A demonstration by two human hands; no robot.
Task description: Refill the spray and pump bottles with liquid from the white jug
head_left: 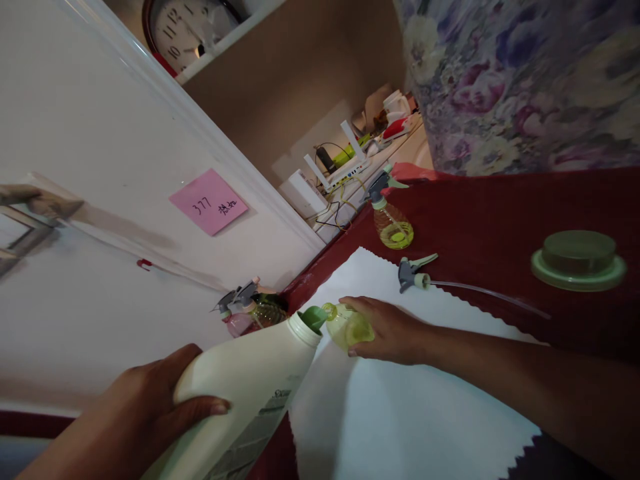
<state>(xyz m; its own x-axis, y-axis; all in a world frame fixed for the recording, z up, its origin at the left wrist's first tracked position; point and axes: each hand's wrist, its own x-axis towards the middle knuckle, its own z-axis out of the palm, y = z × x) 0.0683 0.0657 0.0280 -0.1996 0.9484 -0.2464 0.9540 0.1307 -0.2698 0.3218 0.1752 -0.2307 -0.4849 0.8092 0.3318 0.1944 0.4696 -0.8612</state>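
My left hand (pixel 165 393) is wrapped round a big pale detergent bottle (pixel 240 373), which is tilted so that its green spout points to the right. Opposite it, my right hand (pixel 387 330) grips a small clear spray bottle (pixel 347 327) with yellowish liquid in it. The spray bottle has no top and leans with its neck right at the spout; whether the two touch, I cannot tell. A grey and green spray head (pixel 413 273) with a long clear tube lies past my right hand. The green bottle cap (pixel 577 261) rests farther right on the red surface.
White paper (pixel 400 413) with a zigzag edge lies under my hands on a dark red table (pixel 490 220). Behind stands a spray bottle with yellow-green liquid (pixel 393 223). More spray bottles (pixel 245 317) stand by the wall. A white router (pixel 345 175) sits on a shelf.
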